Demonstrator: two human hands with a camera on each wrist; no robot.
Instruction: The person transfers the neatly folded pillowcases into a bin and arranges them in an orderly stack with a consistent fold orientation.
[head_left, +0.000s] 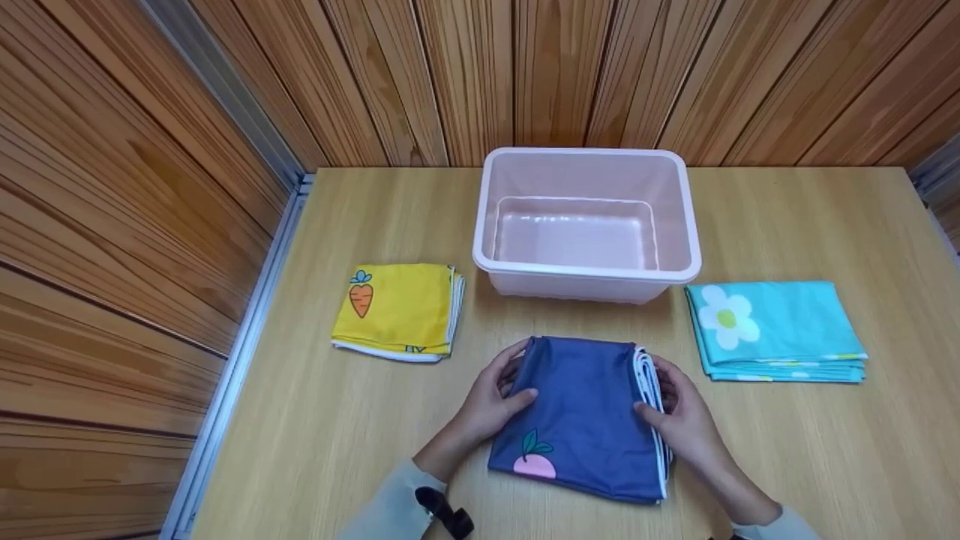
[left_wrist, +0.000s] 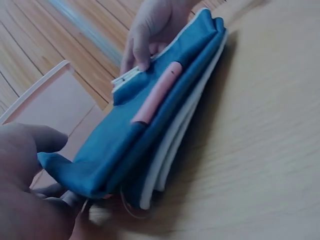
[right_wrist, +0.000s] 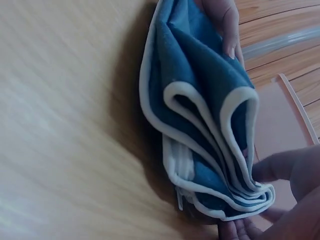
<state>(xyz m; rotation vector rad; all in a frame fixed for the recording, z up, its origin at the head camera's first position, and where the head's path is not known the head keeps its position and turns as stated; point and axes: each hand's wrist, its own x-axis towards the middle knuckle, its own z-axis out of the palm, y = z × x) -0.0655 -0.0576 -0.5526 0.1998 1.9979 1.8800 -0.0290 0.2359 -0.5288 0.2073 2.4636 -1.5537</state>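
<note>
A folded dark blue cloth [head_left: 581, 420] with white edging and a pink fruit print lies in front of me on the table. My left hand [head_left: 491, 394] grips its left side, thumb on top and fingers underneath. On the right side, my right hand [head_left: 682, 412] pinches the stacked white-edged layers between thumb and fingers. In the right wrist view the cloth [right_wrist: 200, 105] shows several looped folds, gathered tight where the right hand [right_wrist: 292, 190] holds them. The left wrist view shows the cloth [left_wrist: 125, 135] tilted, its lower layers hanging slightly apart.
Behind the cloth stands a pale pink plastic bin [head_left: 587, 266] with nothing inside. A folded yellow cloth [head_left: 405, 307] with a carrot print lies to the left. A folded turquoise cloth [head_left: 787, 322] with a white flower is at the right. Wood-panelled walls [head_left: 555, 75] border the table.
</note>
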